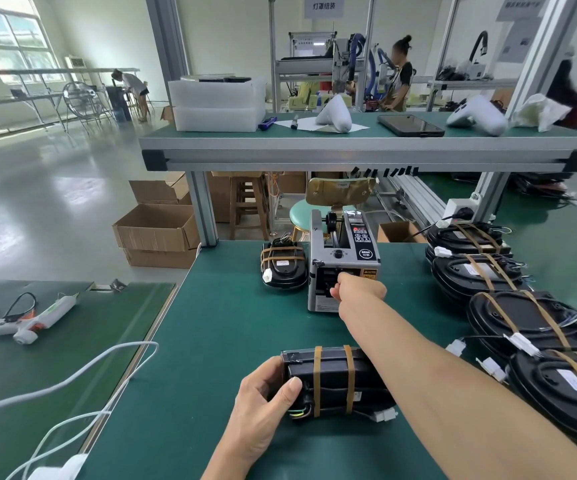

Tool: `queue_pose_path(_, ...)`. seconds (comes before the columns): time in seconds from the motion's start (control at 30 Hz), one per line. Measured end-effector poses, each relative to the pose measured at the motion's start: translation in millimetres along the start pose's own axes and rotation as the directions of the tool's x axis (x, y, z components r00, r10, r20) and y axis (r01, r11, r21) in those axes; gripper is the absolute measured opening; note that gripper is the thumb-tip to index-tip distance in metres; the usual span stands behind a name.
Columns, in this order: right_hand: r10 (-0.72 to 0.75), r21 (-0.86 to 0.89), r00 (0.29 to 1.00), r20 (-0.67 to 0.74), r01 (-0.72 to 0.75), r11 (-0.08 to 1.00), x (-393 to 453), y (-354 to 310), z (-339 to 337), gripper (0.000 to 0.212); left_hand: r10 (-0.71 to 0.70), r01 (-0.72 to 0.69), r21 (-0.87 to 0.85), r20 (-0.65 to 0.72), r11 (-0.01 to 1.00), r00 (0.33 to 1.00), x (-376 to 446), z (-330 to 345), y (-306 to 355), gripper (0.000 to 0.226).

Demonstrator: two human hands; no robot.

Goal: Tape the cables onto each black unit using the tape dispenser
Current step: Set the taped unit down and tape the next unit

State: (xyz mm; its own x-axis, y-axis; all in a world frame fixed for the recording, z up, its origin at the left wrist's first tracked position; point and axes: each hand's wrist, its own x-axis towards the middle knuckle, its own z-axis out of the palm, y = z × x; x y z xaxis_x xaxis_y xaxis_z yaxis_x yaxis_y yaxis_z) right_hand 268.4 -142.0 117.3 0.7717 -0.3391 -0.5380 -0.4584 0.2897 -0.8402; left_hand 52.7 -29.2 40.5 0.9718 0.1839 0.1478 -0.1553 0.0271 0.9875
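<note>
1. Head view looks down on a green tabletop [231, 327] with both hands at work.
2. Left hand [266, 400] grips the near-left end of a black unit [335, 379], thumb curled over its edge; the unit lies near the front edge, wrapped by two brown bands, with cables [300, 410] at its near side.
3. Right hand [356, 289] reaches to the outlet of the tape dispenser [342, 261], fingers curled there; whether they pinch tape I cannot tell.
4. Another banded black unit [283, 268] sits just left of the dispenser.
5. More banded units [522, 317] lie in a row along the right side.
6. A glue gun [34, 320] rests on the neighbouring bench at left.
</note>
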Motion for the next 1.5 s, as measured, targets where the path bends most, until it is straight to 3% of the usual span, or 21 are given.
queue_pose_path(0.17, -0.03, -0.214, 0.999, 0.026, 0.035, 0.976, 0.6, -3.9, -5.8, 0.026, 0.01, -0.01, -0.007, 0.004, 1.0, 1.0, -1.0, 0.2, 0.0, 0.042)
queue_pose_path(0.27, 0.092, -0.375, 0.973, 0.213, -0.006, 0.927, -1.9, -5.9, -21.9, 0.031, 0.005, -0.005, 0.002, 0.011, 1.0, 1.0, -0.8, -0.5, -0.8, 0.039)
queue_pose_path(0.33, 0.187, -0.459, 0.947, 0.261, -0.048, 0.887, -8.2, -4.1, -38.5, 0.033, 0.001, -0.001, 0.002, 0.007, 1.0, 1.0, -0.6, -0.6, -1.3, 0.042)
queue_pose_path(0.43, 0.176, -0.551, 0.904, 0.39, 0.076, 0.831, -20.5, -3.4, -61.1, 0.006, -0.005, 0.005, -0.012, 0.011, 1.0, 1.0, 0.0, -0.6, -3.3, 0.05)
queue_pose_path(0.53, 0.002, -0.506, 0.854, 0.519, 0.306, 0.807, -37.1, -7.3, -82.7, 0.009, -0.005, 0.005, -0.026, 0.016, 1.0, 1.0, 0.2, -0.7, -5.1, 0.051)
queue_pose_path(0.63, -0.262, -0.367, 0.74, 0.62, 0.568, 0.736, -74.3, -3.6, -102.5, 0.009, -0.002, 0.003, -0.041, 0.021, 0.999, 1.0, 0.3, -0.8, -7.0, 0.046)
queue_pose_path(0.77, -0.452, -0.329, 0.597, 0.663, 0.774, 0.54, -122.0, 33.0, -123.9, 0.006, -0.002, 0.003, -0.066, 0.018, 0.998, 1.0, 0.4, 0.2, -8.5, 0.053)
queue_pose_path(0.87, -0.473, -0.421, 0.623, 0.623, 0.776, 0.469, -132.3, 59.5, -126.7, 0.017, 0.0, 0.001, -0.079, 0.014, 0.997, 1.0, 0.2, -0.8, -10.8, 0.053)
queue_pose_path(1.1, -0.591, -0.416, 0.664, 0.458, 0.748, 0.517, -139.3, 82.7, -118.4, 0.025, 0.012, -0.012, -0.078, 0.002, 0.997, 1.0, 1.4, -3.4, -18.7, 0.054)
queue_pose_path(1.5, -0.592, -0.473, 0.68, 0.433, 0.731, 0.493, -147.8, 95.7, -110.9, 0.02, 0.031, -0.029, -0.061, 0.04, 0.998, 0.999, 1.6, -3.9, -18.0, 0.045)
